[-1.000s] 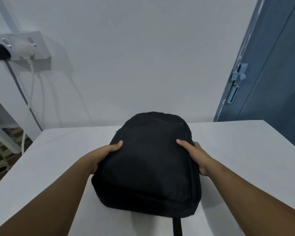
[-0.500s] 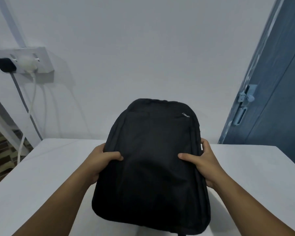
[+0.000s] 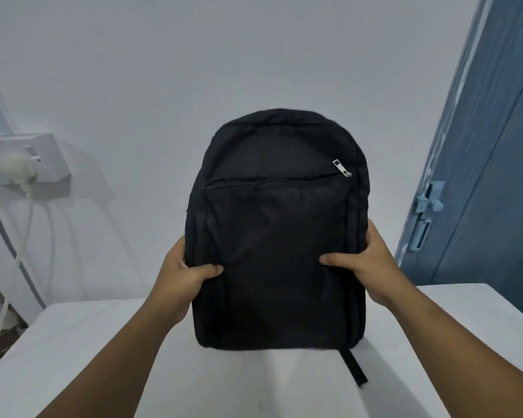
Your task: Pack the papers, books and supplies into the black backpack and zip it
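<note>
The black backpack [image 3: 277,230] stands upright on the white table [image 3: 82,351], its front panel facing me. My left hand [image 3: 184,274] grips its left side, thumb pressed on the front. My right hand [image 3: 366,263] grips the right side the same way. The front pocket zipper runs across the upper panel and looks closed, with a silver pull [image 3: 341,168] at its right end. A black strap [image 3: 357,368] trails from under the bag onto the table. No papers, books or supplies are in view.
A white wall stands behind the table. A wall socket [image 3: 27,162] with a white plug and cables hangs at the left. A blue door [image 3: 480,176] with a latch is at the right. The table's left edge drops off toward the floor.
The backpack has gone from lying flat on the table to standing upright, raised by both hands. My view has tilted up with it, and the front zipper now shows.
</note>
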`<move>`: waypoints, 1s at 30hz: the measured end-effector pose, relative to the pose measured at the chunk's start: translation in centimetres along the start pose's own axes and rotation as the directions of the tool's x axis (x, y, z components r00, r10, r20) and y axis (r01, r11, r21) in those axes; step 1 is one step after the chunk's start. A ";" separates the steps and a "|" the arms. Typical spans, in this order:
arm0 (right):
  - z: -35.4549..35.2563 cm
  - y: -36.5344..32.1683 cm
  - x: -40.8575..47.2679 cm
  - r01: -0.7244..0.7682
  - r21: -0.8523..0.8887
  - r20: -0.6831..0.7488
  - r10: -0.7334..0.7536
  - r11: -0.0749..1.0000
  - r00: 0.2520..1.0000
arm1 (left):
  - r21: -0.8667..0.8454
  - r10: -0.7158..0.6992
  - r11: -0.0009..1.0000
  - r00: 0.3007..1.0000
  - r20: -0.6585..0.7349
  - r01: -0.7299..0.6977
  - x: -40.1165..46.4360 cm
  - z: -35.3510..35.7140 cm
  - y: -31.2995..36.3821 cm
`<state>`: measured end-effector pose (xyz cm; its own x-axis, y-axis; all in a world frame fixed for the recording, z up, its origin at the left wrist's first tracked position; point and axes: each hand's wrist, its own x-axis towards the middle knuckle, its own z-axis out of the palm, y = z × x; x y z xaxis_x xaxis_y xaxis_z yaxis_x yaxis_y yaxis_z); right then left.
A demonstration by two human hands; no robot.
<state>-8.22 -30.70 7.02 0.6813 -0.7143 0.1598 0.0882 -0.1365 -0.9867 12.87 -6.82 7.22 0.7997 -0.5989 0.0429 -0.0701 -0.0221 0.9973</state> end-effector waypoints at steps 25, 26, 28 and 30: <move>1.5 7.6 4.7 -0.190 0.181 0.071 0.180 0.965 0.981 | -0.236 -0.352 0.910 0.936 -0.004 0.341 6.5 3.1 -6.3; 1.6 7.5 4.8 -0.192 0.169 0.069 0.182 0.967 0.981 | -0.242 -0.350 0.910 0.937 -0.020 0.335 6.7 3.0 -6.4; 1.5 7.9 4.8 -0.199 0.155 0.036 0.195 0.968 0.980 | -0.233 -0.345 0.914 0.939 -0.015 0.332 7.0 3.1 -6.4; 1.4 8.2 4.8 -0.203 0.151 0.018 0.203 0.967 0.979 | -0.202 -0.328 0.924 0.945 0.018 0.325 7.3 3.3 -6.0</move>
<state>-3.16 -34.28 -0.34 0.6980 -0.7147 -0.0444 0.0568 0.1170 -0.9915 17.16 -13.68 1.36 0.7675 -0.5730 -0.2876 0.3155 -0.0529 0.9475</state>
